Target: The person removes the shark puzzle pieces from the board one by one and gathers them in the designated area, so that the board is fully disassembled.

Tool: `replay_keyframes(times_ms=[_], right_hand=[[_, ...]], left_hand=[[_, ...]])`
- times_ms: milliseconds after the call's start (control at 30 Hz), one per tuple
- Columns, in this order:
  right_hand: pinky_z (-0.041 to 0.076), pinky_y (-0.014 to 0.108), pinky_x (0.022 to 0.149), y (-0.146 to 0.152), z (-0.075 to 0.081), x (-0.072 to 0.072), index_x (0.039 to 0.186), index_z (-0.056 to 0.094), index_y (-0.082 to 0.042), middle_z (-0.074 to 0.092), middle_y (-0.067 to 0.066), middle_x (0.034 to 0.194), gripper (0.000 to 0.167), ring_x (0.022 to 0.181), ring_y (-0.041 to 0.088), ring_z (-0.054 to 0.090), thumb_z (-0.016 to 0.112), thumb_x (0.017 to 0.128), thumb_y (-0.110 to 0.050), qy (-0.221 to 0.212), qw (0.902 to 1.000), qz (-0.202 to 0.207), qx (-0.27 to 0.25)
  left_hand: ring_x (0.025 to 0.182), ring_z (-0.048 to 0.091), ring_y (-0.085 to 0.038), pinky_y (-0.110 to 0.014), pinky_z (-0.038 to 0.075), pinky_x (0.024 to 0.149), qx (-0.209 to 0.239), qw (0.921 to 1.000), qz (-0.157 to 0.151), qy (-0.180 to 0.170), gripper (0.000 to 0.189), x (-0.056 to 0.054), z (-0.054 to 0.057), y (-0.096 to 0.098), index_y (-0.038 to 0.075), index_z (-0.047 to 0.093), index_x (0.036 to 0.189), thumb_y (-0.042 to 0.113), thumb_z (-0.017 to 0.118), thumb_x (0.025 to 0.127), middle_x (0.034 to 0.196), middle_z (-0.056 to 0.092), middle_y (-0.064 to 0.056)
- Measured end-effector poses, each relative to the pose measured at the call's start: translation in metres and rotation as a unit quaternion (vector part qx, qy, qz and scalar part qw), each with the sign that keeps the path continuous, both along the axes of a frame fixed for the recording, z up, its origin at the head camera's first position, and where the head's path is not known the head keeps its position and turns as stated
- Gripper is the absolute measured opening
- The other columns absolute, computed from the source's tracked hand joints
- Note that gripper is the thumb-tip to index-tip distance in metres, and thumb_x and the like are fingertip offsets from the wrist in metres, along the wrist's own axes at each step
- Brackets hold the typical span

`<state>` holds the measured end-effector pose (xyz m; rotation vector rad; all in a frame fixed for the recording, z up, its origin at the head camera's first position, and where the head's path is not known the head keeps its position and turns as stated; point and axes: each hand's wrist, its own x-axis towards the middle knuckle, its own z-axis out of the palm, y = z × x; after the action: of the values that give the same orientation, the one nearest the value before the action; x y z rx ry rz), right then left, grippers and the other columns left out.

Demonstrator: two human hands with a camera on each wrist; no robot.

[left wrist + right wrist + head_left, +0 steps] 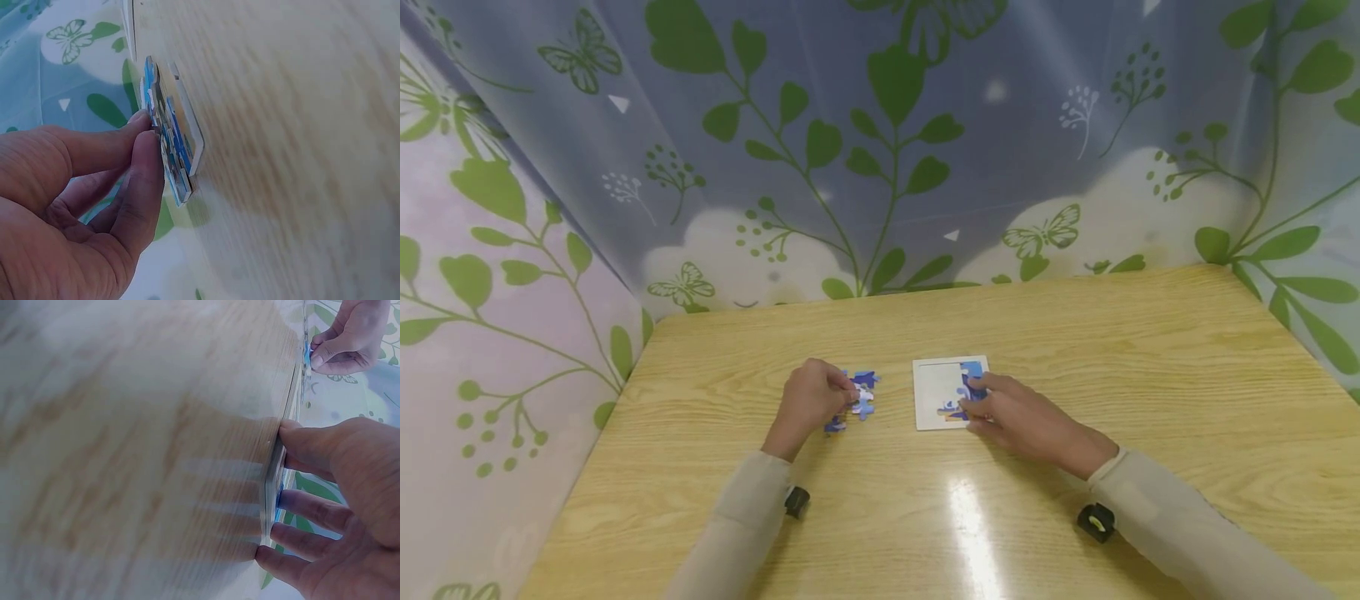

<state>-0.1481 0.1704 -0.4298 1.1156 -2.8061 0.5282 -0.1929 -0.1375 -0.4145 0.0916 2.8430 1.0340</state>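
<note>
On the left, my left hand (812, 400) pinches a puzzle piece between thumb and fingertips, close over a small group of loose blue and white puzzle pieces (865, 380). Its left wrist view shows the hand (94, 194) side-on, with the fingertips hiding part of the piece. A square white puzzle tray (927, 408) lies flat to the right, with blue pieces (973, 368) fitted along its right side and bottom. My right hand (1030, 421) rests on the tray's right part, fingers extended and spread, thumb at the near edge, covering some of the pieces.
The wooden table (1075, 333) backs onto a leaf-patterned curtain (820, 167), with another patterned cloth (497, 292) along its left side. A dark camera band (1096, 522) sits on the right wrist, another (797, 501) on the left.
</note>
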Motion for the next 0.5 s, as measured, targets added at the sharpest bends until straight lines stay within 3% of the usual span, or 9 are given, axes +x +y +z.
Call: replay_keyframes(times_ms=[167, 300, 500], right_hand=[[0.05, 0.052, 0.099, 0.0, 0.001, 0.001, 0.111, 0.076, -0.001, 0.069, 0.022, 0.122, 0.022, 0.123, 0.04, 0.058, 0.076, 0.091, -0.01, 0.004, 1.0, 0.0, 0.003], [0.05, 0.052, 0.099, 0.0, 0.001, 0.001, 0.112, 0.076, 0.0, 0.069, 0.022, 0.121, 0.022, 0.124, 0.04, 0.058, 0.075, 0.091, -0.01, 0.004, 1.0, 0.0, 0.001], [0.049, 0.052, 0.1, 0.0, 0.001, 0.001, 0.112, 0.076, -0.001, 0.07, 0.02, 0.12, 0.023, 0.124, 0.039, 0.058, 0.075, 0.092, -0.011, 0.002, 1.0, 0.001, 0.0]], left_hand=[[0.059, 0.064, -0.011, -0.029, 0.052, 0.06, -0.012, 0.9998, -0.005, 0.016, 0.009, 0.0, 0.0, 0.0, 0.008, 0.078, 0.076, 0.009, 0.083, 0.083, 0.07, 0.071, 0.001], [0.064, 0.063, -0.013, -0.033, 0.053, 0.065, -0.023, 0.9992, -0.013, 0.029, 0.008, 0.0, 0.001, 0.002, 0.009, 0.079, 0.076, 0.01, 0.083, 0.083, 0.073, 0.072, 0.002], [0.071, 0.065, -0.014, -0.035, 0.056, 0.07, -0.017, 0.9994, -0.024, 0.018, 0.008, 0.003, 0.002, 0.015, 0.009, 0.079, 0.078, 0.011, 0.084, 0.084, 0.077, 0.073, 0.001]])
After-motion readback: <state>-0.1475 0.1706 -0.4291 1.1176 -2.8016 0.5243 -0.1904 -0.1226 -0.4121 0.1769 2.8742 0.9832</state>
